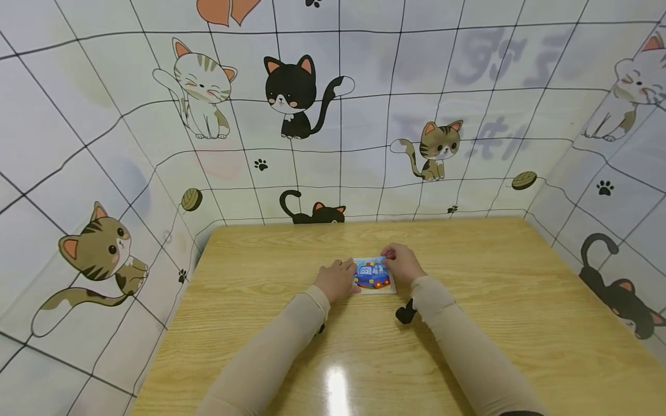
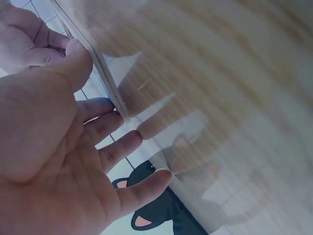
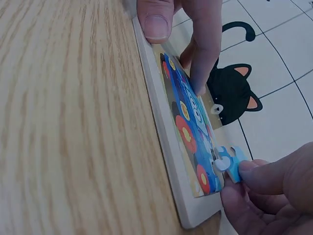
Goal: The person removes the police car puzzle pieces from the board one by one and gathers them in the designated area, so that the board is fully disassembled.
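Observation:
A small jigsaw puzzle board [image 1: 382, 292] with a pale rim and a blue cartoon car picture [image 1: 372, 277] lies flat on the wooden table. My left hand [image 1: 335, 281] holds its left end; in the right wrist view the thumb [image 3: 156, 27] is at the near rim and a finger reaches onto the picture. Two other left fingers spread onto the tabletop in the left wrist view. At the board's far right corner, my right hand [image 1: 404, 264] pinches a light blue puzzle piece [image 3: 235, 169] between thumb and finger, tilted over the board's edge.
The wooden table [image 1: 250, 277] meets white cloth walls printed with grid lines and cartoon cats [image 1: 291, 95] at its back and sides. A black wrist device [image 1: 405, 312] hangs under the right sleeve [image 1: 458, 329]. Light glares off the near tabletop.

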